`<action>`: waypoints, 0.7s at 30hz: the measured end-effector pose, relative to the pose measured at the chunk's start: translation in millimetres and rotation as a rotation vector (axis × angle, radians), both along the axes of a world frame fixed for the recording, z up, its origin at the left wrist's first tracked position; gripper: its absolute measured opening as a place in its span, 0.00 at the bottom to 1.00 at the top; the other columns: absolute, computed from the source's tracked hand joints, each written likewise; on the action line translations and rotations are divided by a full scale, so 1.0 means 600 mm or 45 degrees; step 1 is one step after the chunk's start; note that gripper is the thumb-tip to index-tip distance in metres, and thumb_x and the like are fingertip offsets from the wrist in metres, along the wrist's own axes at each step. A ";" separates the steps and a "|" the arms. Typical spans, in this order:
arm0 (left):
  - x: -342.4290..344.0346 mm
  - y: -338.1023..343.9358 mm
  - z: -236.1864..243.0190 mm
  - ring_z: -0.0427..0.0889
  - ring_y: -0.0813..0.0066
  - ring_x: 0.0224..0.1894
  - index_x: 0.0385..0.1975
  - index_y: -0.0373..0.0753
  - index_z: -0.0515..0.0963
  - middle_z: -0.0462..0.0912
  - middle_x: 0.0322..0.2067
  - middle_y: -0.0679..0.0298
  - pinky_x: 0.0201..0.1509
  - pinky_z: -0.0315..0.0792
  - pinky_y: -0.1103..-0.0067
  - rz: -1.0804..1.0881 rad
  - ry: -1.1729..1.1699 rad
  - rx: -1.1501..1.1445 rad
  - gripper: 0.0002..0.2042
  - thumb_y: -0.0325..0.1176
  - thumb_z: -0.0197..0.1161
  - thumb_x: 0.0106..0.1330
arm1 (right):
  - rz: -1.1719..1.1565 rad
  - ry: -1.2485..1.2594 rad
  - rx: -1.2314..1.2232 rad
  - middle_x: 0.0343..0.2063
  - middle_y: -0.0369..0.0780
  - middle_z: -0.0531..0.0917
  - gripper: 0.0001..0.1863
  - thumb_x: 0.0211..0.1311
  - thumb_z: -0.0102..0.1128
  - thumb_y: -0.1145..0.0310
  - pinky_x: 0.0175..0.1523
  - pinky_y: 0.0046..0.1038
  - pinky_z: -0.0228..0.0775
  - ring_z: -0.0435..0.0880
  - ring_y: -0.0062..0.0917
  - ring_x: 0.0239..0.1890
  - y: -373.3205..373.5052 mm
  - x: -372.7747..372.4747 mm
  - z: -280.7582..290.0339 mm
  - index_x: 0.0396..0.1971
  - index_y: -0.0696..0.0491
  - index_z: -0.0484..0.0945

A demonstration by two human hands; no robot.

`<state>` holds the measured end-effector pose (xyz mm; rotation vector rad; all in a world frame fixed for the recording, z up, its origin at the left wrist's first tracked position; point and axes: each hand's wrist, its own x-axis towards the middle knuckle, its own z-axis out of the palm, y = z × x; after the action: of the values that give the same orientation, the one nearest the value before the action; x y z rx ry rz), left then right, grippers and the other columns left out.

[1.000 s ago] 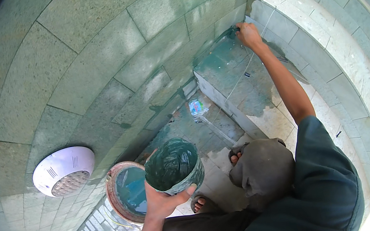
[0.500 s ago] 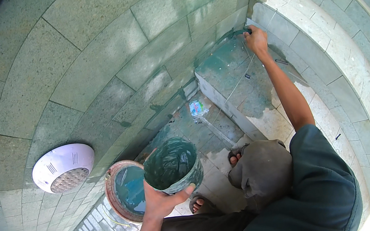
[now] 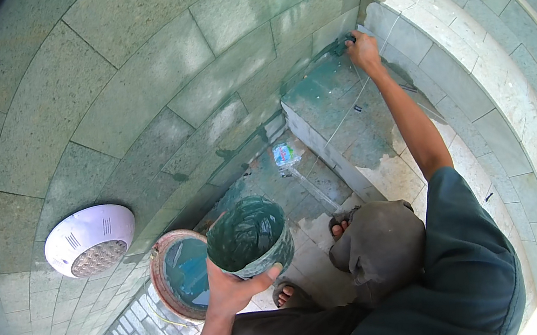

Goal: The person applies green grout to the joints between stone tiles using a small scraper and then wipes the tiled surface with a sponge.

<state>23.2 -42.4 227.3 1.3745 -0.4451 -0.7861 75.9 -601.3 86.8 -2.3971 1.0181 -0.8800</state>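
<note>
My left hand (image 3: 236,290) is closed around the side of a round tub (image 3: 256,264), tilted so its mouth shows. Dark green paste coats the inside of the tub and smears its rim. Far off to the right, my right hand (image 3: 365,50) grips a small tool (image 3: 343,43) covered in green paste; its kind I cannot make out. That tool is against the foot of the tiled wall, near the corner of a raised step (image 3: 335,96). A green smear runs along the joint there and over part of the step's top.
A reddish-rimmed bucket (image 3: 160,285) with bluish-green liquid stands left of the tub. A white round light (image 3: 90,240) juts from the green tiled wall (image 3: 129,98). A crumpled plastic packet (image 3: 286,155) lies below the step. A thin white cord (image 3: 363,89) crosses the step.
My right hand has shifted slightly left and farther away along the wall's foot, with the tool. My left hand and the tub have hardly moved.
</note>
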 end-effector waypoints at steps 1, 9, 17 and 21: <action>0.001 0.003 0.000 0.80 0.72 0.53 0.61 0.31 0.65 0.80 0.51 0.58 0.58 0.74 0.72 -0.006 0.009 0.007 0.39 0.20 0.77 0.46 | -0.015 0.027 0.001 0.36 0.57 0.84 0.16 0.59 0.63 0.68 0.51 0.43 0.75 0.83 0.53 0.43 0.007 0.002 0.000 0.47 0.56 0.81; -0.002 -0.006 -0.003 0.80 0.72 0.52 0.59 0.31 0.68 0.80 0.50 0.58 0.58 0.74 0.73 0.053 0.068 -0.041 0.37 0.19 0.77 0.46 | 0.232 0.307 0.058 0.34 0.55 0.85 0.17 0.56 0.65 0.65 0.47 0.39 0.76 0.85 0.49 0.39 -0.037 -0.013 0.020 0.43 0.59 0.82; 0.004 -0.017 -0.002 0.80 0.73 0.51 0.59 0.31 0.68 0.80 0.50 0.59 0.58 0.74 0.73 -0.029 0.037 -0.043 0.37 0.19 0.77 0.46 | 0.115 -0.176 0.315 0.28 0.47 0.87 0.17 0.54 0.69 0.69 0.42 0.31 0.77 0.89 0.33 0.31 -0.089 -0.015 -0.006 0.43 0.59 0.82; 0.006 0.001 -0.004 0.80 0.73 0.51 0.58 0.31 0.70 0.81 0.50 0.59 0.57 0.74 0.73 0.031 0.049 -0.003 0.35 0.19 0.77 0.46 | 0.168 -0.094 0.461 0.29 0.44 0.88 0.18 0.56 0.68 0.67 0.42 0.28 0.77 0.89 0.28 0.29 -0.052 -0.016 -0.007 0.46 0.57 0.82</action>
<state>27.0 -41.8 224.6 1.3584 -0.3984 -0.7906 66.4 -632.6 82.7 -2.0849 0.8928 -0.6670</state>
